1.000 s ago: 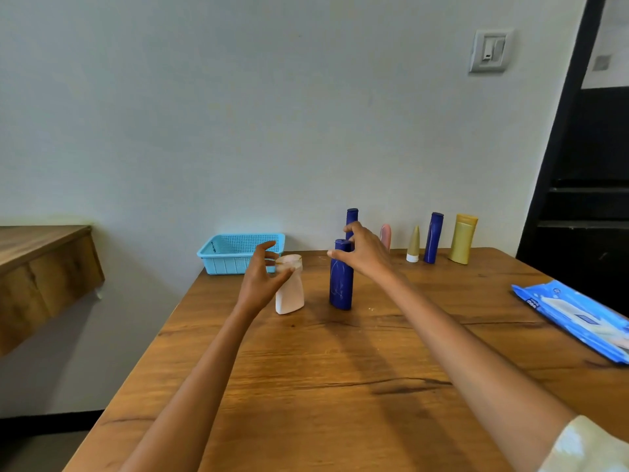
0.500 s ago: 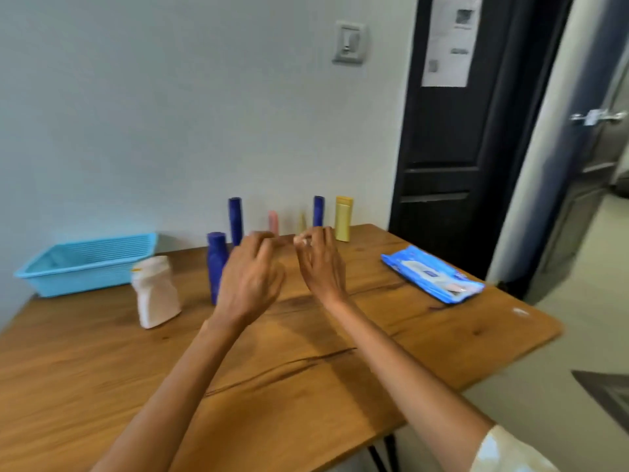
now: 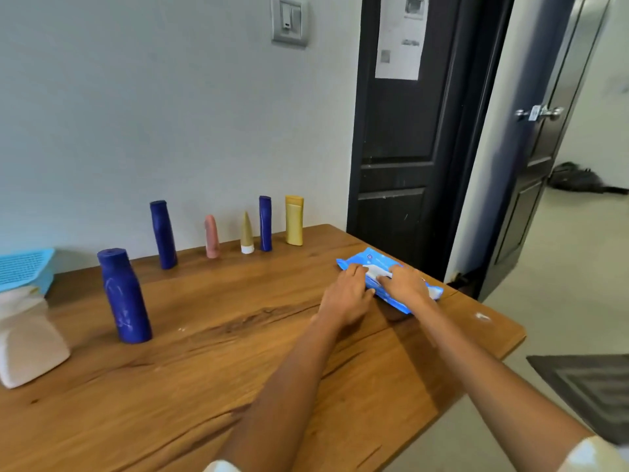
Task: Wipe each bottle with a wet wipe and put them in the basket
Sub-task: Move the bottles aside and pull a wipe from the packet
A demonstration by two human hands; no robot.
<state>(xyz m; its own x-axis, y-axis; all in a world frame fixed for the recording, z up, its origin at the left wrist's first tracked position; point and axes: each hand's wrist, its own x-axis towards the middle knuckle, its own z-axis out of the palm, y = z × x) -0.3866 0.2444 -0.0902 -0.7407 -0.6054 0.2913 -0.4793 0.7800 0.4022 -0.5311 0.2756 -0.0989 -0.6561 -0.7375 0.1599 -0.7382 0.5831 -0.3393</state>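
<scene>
Support surface: wooden table (image 3: 238,369), brown, with visible grain and dark cracks, filling the lower centre and left of the frame.

Standing upright along its far edge, centre frame: tall blue bottle (image 3: 163,234), pink bottle (image 3: 211,236), tan cone-shaped tube (image 3: 246,233) on a white cap, slim blue bottle (image 3: 265,222), yellow bottle (image 3: 294,220).

Left of centre, nearer: wide blue bottle (image 3: 123,296).

Left edge: white bottle (image 3: 25,338), light blue basket (image 3: 23,271) behind it.

Right of centre: blue wet wipe pack (image 3: 384,284) lying flat.
</scene>
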